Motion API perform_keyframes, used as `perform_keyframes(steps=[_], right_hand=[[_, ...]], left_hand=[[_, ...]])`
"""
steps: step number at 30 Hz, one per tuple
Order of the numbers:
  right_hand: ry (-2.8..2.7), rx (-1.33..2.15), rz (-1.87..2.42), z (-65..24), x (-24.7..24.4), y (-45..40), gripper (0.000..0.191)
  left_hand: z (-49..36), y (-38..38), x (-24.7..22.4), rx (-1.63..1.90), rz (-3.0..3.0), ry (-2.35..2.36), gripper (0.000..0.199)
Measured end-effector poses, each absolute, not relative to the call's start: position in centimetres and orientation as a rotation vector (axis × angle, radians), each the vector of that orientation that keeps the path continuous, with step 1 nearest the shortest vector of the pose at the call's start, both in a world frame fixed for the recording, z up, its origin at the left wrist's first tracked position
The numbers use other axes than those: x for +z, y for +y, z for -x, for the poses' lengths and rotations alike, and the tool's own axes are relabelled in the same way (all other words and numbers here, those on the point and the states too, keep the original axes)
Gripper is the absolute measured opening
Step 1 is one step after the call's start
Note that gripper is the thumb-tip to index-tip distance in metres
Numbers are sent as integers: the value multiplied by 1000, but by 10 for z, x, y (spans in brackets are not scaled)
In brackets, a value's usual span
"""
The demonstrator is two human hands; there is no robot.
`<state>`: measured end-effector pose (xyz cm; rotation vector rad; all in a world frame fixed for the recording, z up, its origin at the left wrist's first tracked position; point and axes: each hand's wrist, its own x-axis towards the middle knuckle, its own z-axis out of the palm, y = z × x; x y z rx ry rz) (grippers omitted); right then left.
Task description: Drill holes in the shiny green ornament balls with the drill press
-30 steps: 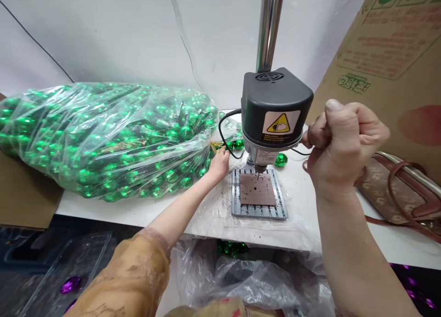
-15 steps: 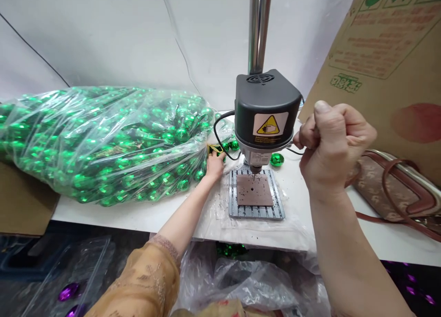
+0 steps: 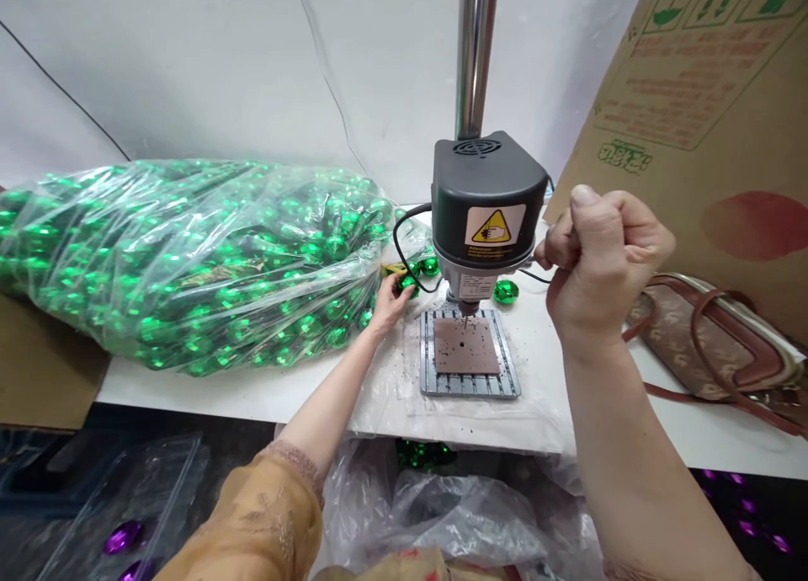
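Note:
At the mouth of a clear plastic bag [image 3: 208, 261] full of shiny green faceted balls, my left hand [image 3: 388, 303] has its thumb and fingers around a green ball [image 3: 409, 288]. My right hand [image 3: 599, 261] is a closed fist at the right side of the small drill press [image 3: 489, 194], gripping its lever, which the fingers mostly hide. Under the drill bit [image 3: 466, 321] lies a square brown board [image 3: 467, 354] with a dark hole and scattered chips. It rests on a slotted metal base [image 3: 429, 370]. Another green ball [image 3: 506, 291] sits just behind, to the right.
A brown patterned handbag [image 3: 713, 337] and a large cardboard box [image 3: 713, 126] stand on the right. A black cable [image 3: 397, 236] loops beside the drill head. Plastic sheeting [image 3: 467, 514] hangs below the white table's front edge. Purple balls [image 3: 124, 537] lie at lower left.
My left hand has drawn slightly back toward me and left, with a green ball now showing between thumb and fingers. My right fist stays by the drill press; the view has shifted slightly.

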<state>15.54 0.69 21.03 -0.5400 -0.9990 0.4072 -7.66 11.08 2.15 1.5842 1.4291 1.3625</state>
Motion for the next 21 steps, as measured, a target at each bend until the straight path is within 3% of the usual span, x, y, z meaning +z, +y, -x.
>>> perform_keyframes(steps=[3, 7, 21], right_hand=[[-1007, 405, 530, -155, 210, 7, 43], [-1022, 381, 536, -154, 210, 7, 45], [-1030, 351, 596, -155, 208, 8, 50]], left_hand=[[75, 86, 23, 1545, -1240, 1226, 56], [63, 40, 22, 1442, -1053, 1088, 62], [27, 9, 13, 1145, -1486, 1078, 60]])
